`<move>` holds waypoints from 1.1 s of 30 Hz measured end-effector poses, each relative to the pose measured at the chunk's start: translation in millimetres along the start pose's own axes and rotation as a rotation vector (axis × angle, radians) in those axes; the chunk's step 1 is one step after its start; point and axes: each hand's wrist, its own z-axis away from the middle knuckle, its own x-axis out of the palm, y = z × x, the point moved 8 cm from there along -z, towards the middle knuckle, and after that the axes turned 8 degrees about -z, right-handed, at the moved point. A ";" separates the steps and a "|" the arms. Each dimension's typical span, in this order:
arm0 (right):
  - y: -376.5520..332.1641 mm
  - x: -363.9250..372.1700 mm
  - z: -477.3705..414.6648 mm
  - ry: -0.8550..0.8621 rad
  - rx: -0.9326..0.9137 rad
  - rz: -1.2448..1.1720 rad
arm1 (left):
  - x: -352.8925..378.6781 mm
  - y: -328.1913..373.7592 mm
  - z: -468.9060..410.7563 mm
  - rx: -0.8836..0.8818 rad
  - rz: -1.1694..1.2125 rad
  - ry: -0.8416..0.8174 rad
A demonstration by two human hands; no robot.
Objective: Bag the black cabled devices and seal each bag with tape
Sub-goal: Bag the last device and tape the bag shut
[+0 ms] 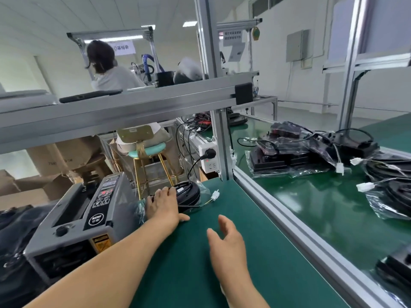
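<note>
progress looked partial. my left hand [163,204] lay on one black cabled device [189,193] at the far edge of the green mat [222,285], fingers stretched over it. the device sat inside a clear bag [203,187], with its white connector [214,195] poking out to the right of my fingers. i saw no tape on the bag, so i judged the sealing not yet done. my right hand [224,245] hovered nearer me, fingers loosely spread, holding nothing. the tape dispenser [89,218] stood just left of my left hand; whether it touched the bag i could not tell. beyond the rail [289,218], right of my right hand, a pile of devices [311,147] lay on the belt. some were in plastic, but i could not tell whether any were taped. left of the dispenser a dark heap [13,230] was blurred and cut off, perhaps finished bags. my left hand hid the bag's mouth, and i could not make out any strip of tape at the dispenser.
</note>
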 end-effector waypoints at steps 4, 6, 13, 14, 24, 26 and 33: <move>0.9 1.7 0.4 -0.017 0.027 0.020 | 2.3 3.4 -0.7 0.040 -0.063 0.023; 2.1 1.3 0.6 -0.018 0.041 0.038 | -0.2 4.4 0.9 0.062 -0.107 0.051; 7.9 0.4 0.3 -0.011 0.109 0.013 | -14.8 16.7 28.3 0.158 -0.181 0.074; 8.9 0.3 0.7 -0.010 0.123 -0.005 | -18.4 18.3 37.5 0.173 -0.173 0.075; -8.4 36.4 30.1 -0.242 0.247 -0.709 | -64.4 9.1 180.0 0.196 0.170 0.195; -18.2 42.8 45.4 -0.267 0.217 -0.731 | -64.3 0.2 200.7 0.179 0.201 0.231; -38.6 44.0 109.8 -0.277 0.114 -0.514 | -77.5 -30.3 264.6 0.159 0.335 0.286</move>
